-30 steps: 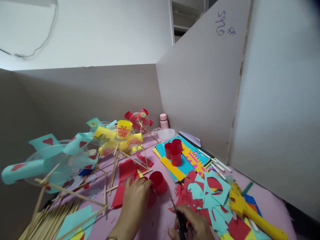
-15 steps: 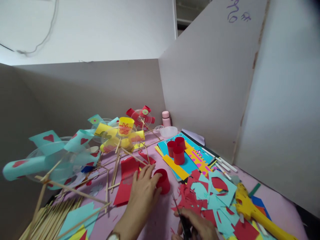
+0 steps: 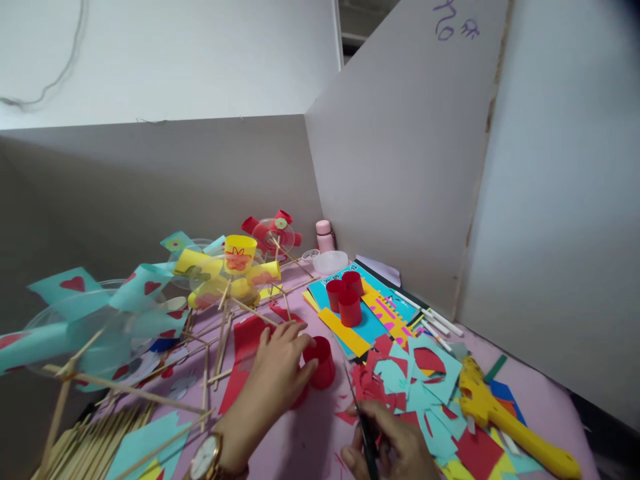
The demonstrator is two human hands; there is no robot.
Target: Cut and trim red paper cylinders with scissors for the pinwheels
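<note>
Near the middle of the desk (image 3: 283, 450), the left hand (image 3: 280, 363), its fingers curled down a second ago, now spreads them between the red sheet (image 3: 245, 337) and a standing red tube (image 3: 325, 363); its grip is loose, though whether the thumb touches the tube I cannot tell. The tube thus seems unheld, while to its near right the right hand (image 3: 395, 433) clasps the scissors (image 3: 369, 440) beside red scraps (image 3: 370, 387).
</note>
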